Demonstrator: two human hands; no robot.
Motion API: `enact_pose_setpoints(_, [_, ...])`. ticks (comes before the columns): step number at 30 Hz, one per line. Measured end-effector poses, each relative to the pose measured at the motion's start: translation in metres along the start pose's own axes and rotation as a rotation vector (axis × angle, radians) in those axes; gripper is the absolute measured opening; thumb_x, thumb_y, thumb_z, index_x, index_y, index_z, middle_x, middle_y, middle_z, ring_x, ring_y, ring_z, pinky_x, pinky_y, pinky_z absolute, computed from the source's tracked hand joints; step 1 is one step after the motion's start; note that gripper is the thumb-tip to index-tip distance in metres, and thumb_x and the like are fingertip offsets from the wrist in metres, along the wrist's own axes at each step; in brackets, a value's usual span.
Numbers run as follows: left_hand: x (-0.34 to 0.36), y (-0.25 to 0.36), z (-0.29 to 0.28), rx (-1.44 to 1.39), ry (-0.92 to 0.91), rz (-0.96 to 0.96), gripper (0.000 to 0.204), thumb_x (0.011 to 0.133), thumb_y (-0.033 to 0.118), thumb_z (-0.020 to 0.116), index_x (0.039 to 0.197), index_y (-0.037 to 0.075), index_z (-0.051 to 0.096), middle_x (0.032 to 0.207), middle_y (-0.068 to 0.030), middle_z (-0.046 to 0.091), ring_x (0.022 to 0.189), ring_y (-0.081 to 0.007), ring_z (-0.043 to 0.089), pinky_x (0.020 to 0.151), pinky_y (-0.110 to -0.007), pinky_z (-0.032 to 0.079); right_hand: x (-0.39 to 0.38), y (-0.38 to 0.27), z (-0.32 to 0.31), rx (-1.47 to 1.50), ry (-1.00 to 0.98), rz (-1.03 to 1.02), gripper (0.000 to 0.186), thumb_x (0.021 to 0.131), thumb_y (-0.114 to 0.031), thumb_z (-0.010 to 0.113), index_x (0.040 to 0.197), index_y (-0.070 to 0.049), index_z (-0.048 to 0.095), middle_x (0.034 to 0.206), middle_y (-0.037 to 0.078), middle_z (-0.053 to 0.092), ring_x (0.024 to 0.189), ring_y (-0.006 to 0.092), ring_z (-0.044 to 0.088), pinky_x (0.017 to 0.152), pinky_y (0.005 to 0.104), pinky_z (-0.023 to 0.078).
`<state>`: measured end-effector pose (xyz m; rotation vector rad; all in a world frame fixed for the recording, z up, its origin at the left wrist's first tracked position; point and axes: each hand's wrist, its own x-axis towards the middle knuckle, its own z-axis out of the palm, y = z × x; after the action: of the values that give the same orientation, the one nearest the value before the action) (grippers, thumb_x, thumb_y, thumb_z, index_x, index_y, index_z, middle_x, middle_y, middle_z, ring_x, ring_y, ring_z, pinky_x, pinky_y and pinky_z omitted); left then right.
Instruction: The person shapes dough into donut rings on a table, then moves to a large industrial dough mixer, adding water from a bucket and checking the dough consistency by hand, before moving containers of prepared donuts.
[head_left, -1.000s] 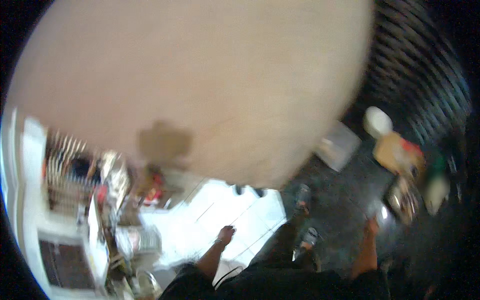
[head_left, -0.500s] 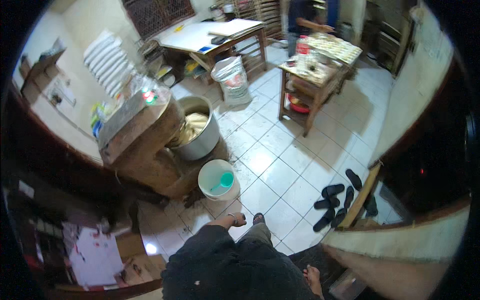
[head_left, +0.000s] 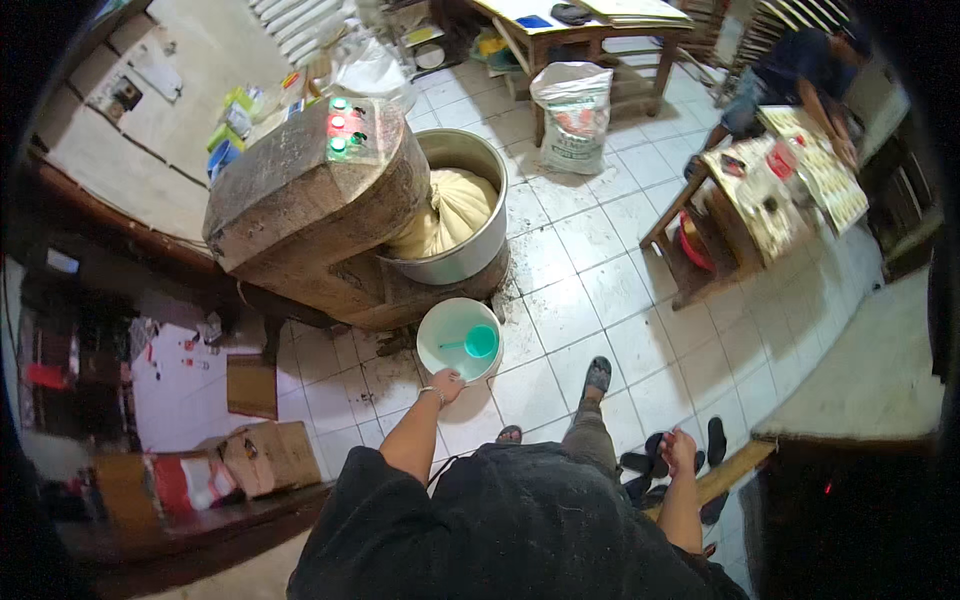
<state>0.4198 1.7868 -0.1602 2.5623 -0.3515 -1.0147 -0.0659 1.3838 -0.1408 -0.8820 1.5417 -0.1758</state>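
My left hand (head_left: 447,385), a bracelet at its wrist, hangs beside the near rim of a white bucket (head_left: 431,332). Its fingers are loosely bent with nothing seen in them; whether they touch the rim is hard to tell. Inside the bucket lies a green dipper (head_left: 481,341) with a handle. Off to the right, my right hand (head_left: 680,453) is held out over the floor near some dark sandals, its fingers loosely curled, apart and empty. Behind the bucket stands a big mixer (head_left: 300,190), its metal bowl (head_left: 470,266) holding a mass of pale dough (head_left: 455,215).
A white sack (head_left: 574,118) stands beyond the bowl. At the far right, a person (head_left: 805,75) bends over a wooden table (head_left: 730,240) with trays of small pale pieces. Sandals (head_left: 716,440) lie by a wooden sill. Cardboard boxes (head_left: 268,458) are at left.
I have stepped forward, so the mixer and bucket appear closer. My left hand has come up beside the bucket's rim. My right arm has swung forward, and the person at the table leans lower.
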Motion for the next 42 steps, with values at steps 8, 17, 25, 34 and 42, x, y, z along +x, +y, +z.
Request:
enact_pose_setpoints(8, [0.001,0.044,0.059,-0.354,0.083,-0.508,0.05,0.081,0.037,0.066,0.116,0.001,0.065,0.11,-0.0217,0.066,0.108,-0.0268,0.063,0.095,-0.036,0.048,0.189,-0.327,0.245,-0.676,-0.338,-0.771,0.033,0.089,-0.026,0.061,0.1,0.005,0.066,0.088,0.017,0.069,0.082,0.0235,0.066,0.075,0.0344,0.051])
enact_pose_setpoints(17, [-0.018,0.128,0.19,-1.349,0.574,-0.866,0.031,0.087,0.016,0.064,0.111,-0.002,0.064,0.094,-0.0097,0.068,0.083,-0.0177,0.064,0.07,-0.03,0.053,0.088,-0.476,0.694,-1.41,-0.909,-1.342,0.047,0.088,-0.041,0.06,0.102,0.004,0.067,0.097,0.025,0.067,0.094,0.04,0.064,0.083,0.044,0.049])
enact_pose_setpoints(25, [0.059,0.226,0.228,-1.709,0.795,-1.192,0.033,0.091,0.014,0.061,0.119,-0.004,0.058,0.105,-0.0132,0.066,0.087,-0.0183,0.064,0.075,-0.033,0.054,0.11,-0.359,0.896,-1.419,-0.912,-1.205,0.061,0.088,-0.034,0.057,0.135,0.003,0.041,0.121,0.026,0.06,0.11,0.0422,0.058,0.094,0.0475,0.047])
enact_pose_setpoints(34, [0.235,0.459,0.165,-2.213,1.317,-1.372,0.032,0.093,0.015,0.06,0.121,0.001,0.058,0.11,-0.0087,0.065,0.097,-0.0182,0.062,0.085,-0.036,0.05,0.213,-0.328,0.925,-1.987,-0.722,-1.321,0.043,0.089,-0.049,0.059,0.111,-0.012,0.065,0.107,0.014,0.069,0.099,0.0342,0.065,0.085,0.0442,0.051])
enact_pose_setpoints(42, [0.415,0.658,0.197,-1.826,1.073,-1.199,0.03,0.094,0.02,0.057,0.117,0.0,0.061,0.111,-0.0099,0.066,0.096,-0.0239,0.063,0.085,-0.035,0.051,0.256,-0.373,0.95,-2.48,-1.405,-1.434,0.057,0.097,-0.047,0.045,0.123,0.003,0.056,0.116,0.025,0.063,0.111,0.0335,0.061,0.089,0.046,0.05])
